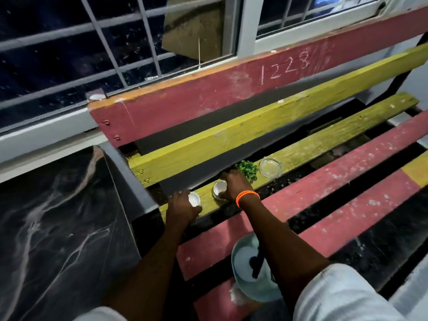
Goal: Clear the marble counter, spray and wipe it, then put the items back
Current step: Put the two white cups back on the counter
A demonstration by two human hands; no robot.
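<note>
Nearest me, my right forearm hid part of a pale bowl [245, 258] with a dark utensil in it, resting on a red slat [324, 181]. My left hand [183, 205] was closed around a small white cup [194, 199] and my right hand [234, 185] gripped a second cup [219, 188], both on the yellow slat [324, 144]; my fingers covered their sides. Just beyond sat a green sprig [247, 169] and a glass dish [271, 167]. The marble counter [58, 228] lay bare to my left, cut off by the frame.
</note>
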